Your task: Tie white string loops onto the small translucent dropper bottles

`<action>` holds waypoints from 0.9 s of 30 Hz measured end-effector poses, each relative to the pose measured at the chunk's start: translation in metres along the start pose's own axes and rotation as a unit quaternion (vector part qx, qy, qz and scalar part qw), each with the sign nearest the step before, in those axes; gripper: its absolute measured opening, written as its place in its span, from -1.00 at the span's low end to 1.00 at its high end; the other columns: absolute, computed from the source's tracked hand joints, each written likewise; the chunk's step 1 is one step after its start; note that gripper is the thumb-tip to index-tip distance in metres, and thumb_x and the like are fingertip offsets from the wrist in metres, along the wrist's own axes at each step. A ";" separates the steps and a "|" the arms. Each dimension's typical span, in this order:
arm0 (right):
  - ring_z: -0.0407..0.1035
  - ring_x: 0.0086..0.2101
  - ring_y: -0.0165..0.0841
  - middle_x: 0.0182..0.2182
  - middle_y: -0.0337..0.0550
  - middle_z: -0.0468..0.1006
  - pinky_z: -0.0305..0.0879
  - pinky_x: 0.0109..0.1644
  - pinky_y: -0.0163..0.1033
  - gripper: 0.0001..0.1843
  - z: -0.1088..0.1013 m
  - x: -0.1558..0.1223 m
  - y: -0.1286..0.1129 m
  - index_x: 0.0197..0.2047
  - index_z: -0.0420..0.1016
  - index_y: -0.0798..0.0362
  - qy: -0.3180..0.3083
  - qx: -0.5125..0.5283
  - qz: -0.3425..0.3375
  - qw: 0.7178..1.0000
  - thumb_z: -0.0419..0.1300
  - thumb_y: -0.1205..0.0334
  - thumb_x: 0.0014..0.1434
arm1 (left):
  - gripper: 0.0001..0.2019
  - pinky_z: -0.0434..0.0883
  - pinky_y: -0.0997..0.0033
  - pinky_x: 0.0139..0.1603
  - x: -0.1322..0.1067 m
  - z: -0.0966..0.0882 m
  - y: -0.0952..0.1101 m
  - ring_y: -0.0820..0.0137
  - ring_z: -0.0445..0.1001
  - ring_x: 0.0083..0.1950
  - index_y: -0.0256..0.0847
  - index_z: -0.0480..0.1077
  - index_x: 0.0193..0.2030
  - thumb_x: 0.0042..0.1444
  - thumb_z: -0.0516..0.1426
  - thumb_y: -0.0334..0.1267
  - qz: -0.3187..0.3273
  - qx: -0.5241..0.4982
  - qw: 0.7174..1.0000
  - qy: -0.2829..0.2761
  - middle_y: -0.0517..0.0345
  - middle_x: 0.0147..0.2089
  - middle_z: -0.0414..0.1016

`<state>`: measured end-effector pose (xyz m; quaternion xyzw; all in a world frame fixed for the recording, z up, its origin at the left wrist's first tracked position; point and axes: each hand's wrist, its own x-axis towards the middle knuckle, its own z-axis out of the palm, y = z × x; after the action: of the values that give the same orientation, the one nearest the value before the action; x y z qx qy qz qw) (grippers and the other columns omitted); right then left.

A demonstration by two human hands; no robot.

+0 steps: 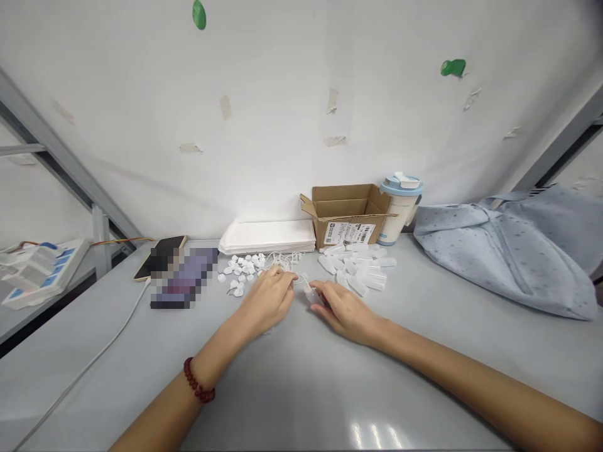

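Note:
My right hand (347, 311) grips a small translucent plastic bottle (311, 295) between thumb and fingers, its neck tilted up and to the left. A thin white tube (304, 278) stands at the bottle's neck, near my left fingertips. My left hand (269, 296) is closed, its fingers curled; what they hold, if anything, is hidden. Just behind it lies a tangle of thin white tubes (286, 258). Small white caps (244, 266) are scattered left of the tubes. To the right, beyond my right hand, similar translucent bottles (362, 270) lie in a loose pile.
Along the wall stand a flat white stack (268, 236), an open cardboard box (348, 216) and a blue-lidded cup (399, 210). A light blue fabric bag (499, 257) fills the right side. Two phones (162, 254) and a white cable (101, 351) lie left on the grey table (301, 395).

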<state>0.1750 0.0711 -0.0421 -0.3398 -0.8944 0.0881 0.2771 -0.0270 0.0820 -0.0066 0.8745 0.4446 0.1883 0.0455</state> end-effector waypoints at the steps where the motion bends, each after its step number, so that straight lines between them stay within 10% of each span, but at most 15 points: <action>1: 0.31 -0.37 -0.26 -0.35 -0.04 0.42 0.29 -0.31 -0.18 -0.70 0.000 0.000 0.000 0.04 0.12 0.12 -0.001 0.000 0.001 1.000 -0.03 0.23 0.27 | -0.70 0.32 0.13 -0.08 0.001 0.001 0.000 0.19 0.34 -0.09 -0.24 0.37 -0.09 0.12 -0.08 -0.44 -0.003 -0.002 1.000 0.000 0.02 -0.25 0.45; 22: 0.31 -0.38 -0.26 -0.37 -0.06 0.40 0.31 -0.31 -0.17 -0.70 -0.001 0.000 -0.001 0.05 0.13 0.12 -0.007 0.012 0.014 1.000 -0.04 0.24 0.27 | -0.60 0.28 0.10 0.06 0.003 0.002 -0.009 0.18 0.24 0.08 -0.19 0.35 0.02 0.06 -0.07 -0.46 -0.022 -0.059 0.998 0.024 0.05 0.07 0.41; 27: 0.31 -0.38 -0.28 -0.34 -0.04 0.40 0.31 -0.30 -0.18 -0.70 -0.001 0.000 0.001 0.05 0.12 0.13 -0.007 0.018 0.028 0.999 -0.02 0.28 0.25 | -0.73 0.38 0.27 -0.16 0.000 -0.008 0.002 0.25 0.37 -0.12 -0.21 0.44 -0.24 0.04 -0.05 -0.45 -0.053 -0.097 0.992 0.058 0.04 -0.24 0.48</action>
<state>0.1757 0.0714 -0.0420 -0.3593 -0.8848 0.1141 0.2740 -0.0288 0.0802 0.0010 0.8288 0.4717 0.2784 0.1139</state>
